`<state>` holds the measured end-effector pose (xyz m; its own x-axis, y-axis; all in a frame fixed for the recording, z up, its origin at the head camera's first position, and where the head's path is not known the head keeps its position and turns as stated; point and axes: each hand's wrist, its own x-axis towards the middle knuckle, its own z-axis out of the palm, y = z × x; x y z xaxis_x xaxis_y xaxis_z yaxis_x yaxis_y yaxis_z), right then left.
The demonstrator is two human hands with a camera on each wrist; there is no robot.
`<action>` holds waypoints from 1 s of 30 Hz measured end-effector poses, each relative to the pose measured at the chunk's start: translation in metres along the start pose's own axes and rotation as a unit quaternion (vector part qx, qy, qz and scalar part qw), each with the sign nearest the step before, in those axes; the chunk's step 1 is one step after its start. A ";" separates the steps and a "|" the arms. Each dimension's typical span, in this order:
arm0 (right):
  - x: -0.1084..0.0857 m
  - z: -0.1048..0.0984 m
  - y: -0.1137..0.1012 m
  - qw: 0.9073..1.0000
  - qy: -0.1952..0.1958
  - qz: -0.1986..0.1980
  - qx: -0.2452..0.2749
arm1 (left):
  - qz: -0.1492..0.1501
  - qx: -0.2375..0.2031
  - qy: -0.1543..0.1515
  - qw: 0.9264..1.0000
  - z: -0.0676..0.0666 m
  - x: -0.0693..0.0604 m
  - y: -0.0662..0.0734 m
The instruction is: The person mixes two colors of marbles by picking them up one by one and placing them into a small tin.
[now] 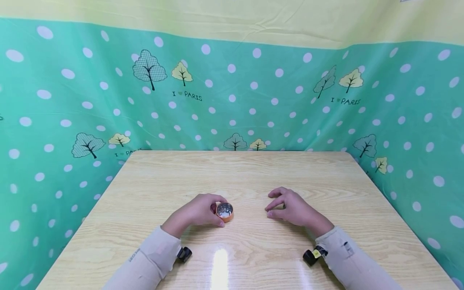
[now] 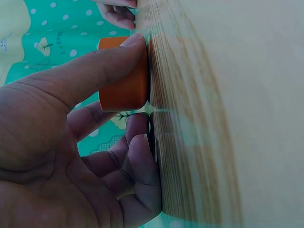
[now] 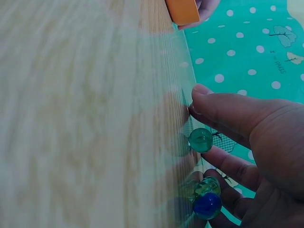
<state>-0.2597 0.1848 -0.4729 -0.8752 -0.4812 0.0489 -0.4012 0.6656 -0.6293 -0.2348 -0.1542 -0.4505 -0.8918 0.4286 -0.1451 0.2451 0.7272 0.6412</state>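
My left hand (image 1: pixel 203 209) grips a small round orange cup (image 1: pixel 225 219) by its sides, with the thumb lying along its near side. From above the cup shows a shiny silver inside; what it contains cannot be made out. It stands on the tabletop. To its right, my right hand (image 1: pixel 291 207) rests low over the table, thumb and fingers loosely bent and apart. Close to those fingers in the right wrist view lie a green marble (image 3: pixel 200 140), a blue marble (image 3: pixel 207 205) and a clear greenish marble (image 3: pixel 212 182) partly behind the blue one. In the head view that hand hides them.
The light wood table (image 1: pixel 239 173) has a glossy surface that reflects light near the front. A green polka-dot curtain (image 1: pixel 232 108) with printed trees closes off the back and both sides. Each sleeve carries a small black wrist camera (image 1: pixel 185 254).
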 end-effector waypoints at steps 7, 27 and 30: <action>0.001 -0.001 -0.001 1.000 0.002 -0.009 -0.014 | 0.002 0.000 0.002 1.000 0.000 0.000 0.001; 0.015 0.008 -0.023 0.996 0.002 -0.041 -0.076 | 0.011 0.001 0.002 1.000 0.001 0.001 -0.002; 0.017 0.008 -0.028 0.996 0.009 -0.044 -0.075 | 0.012 0.001 0.002 1.000 0.001 0.001 -0.002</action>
<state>-0.2614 0.1533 -0.4610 -0.8396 -0.5313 0.1133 -0.5105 0.7003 -0.4989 -0.2358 -0.1546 -0.4528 -0.8872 0.4434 -0.1277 0.2661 0.7176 0.6436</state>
